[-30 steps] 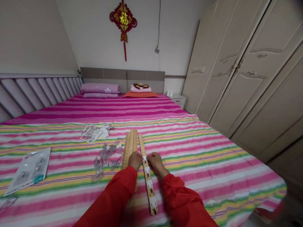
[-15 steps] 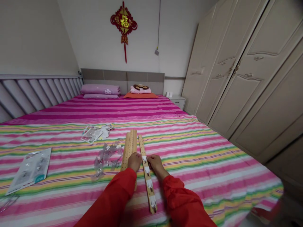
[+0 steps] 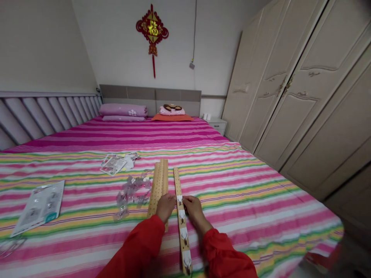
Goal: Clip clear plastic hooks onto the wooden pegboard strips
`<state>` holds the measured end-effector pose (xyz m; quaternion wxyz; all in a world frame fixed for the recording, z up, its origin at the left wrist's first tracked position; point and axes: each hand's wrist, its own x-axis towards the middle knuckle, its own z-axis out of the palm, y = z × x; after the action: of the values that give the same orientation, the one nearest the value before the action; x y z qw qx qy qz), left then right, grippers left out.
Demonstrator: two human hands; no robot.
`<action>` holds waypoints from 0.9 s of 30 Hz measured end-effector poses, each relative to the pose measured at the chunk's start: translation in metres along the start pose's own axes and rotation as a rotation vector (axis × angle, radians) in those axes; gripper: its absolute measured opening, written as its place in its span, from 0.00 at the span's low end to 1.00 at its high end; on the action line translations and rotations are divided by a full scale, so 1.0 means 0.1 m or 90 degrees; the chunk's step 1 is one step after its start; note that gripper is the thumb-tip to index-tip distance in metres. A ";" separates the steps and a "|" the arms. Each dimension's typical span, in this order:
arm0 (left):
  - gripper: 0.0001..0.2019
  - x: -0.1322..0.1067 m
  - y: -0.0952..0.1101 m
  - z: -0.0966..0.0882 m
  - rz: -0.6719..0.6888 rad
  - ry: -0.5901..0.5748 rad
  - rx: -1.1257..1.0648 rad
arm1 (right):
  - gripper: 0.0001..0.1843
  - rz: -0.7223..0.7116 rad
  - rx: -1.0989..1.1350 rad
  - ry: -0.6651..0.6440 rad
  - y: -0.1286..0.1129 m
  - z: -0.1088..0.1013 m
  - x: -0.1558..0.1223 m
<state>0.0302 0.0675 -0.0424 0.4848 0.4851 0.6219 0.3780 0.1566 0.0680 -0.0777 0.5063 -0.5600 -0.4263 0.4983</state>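
Note:
A narrow wooden strip (image 3: 177, 180) with small holes lies lengthwise on the striped bedspread. Several white hooks with metal prongs sit along its near part; the farthest one, a white hook (image 3: 179, 199), is between my hands. My left hand (image 3: 166, 207) is closed, fingertips pinching the strip's left edge beside this hook. On the opposite edge my right hand (image 3: 193, 209) is closed too, thumb and finger against the strip. More perforated wooden strips (image 3: 158, 181) lie side by side just left, partly under my left hand.
Crumpled clear plastic pieces (image 3: 131, 189) lie left of the wood, with opened packaging (image 3: 114, 164) behind them. A white blister card (image 3: 42, 206) rests farther left, near some thin wire (image 3: 11, 246). Folded bedding (image 3: 124, 110) is at the headboard; a wardrobe (image 3: 290, 92) stands at right.
The hooked strip has shifted slightly right and toward me, its far end now straighter. Both hands have moved with it, staying at the farthest hook.

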 end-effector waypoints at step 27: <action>0.11 0.68 0.24 -1.51 0.261 0.210 0.504 | 0.16 0.002 0.249 0.042 0.17 -0.21 -0.48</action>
<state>-0.1141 0.1397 0.0010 0.0728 0.6788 0.6784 0.2716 0.1697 0.0154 -0.0890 0.6186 -0.4678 -0.3037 0.5535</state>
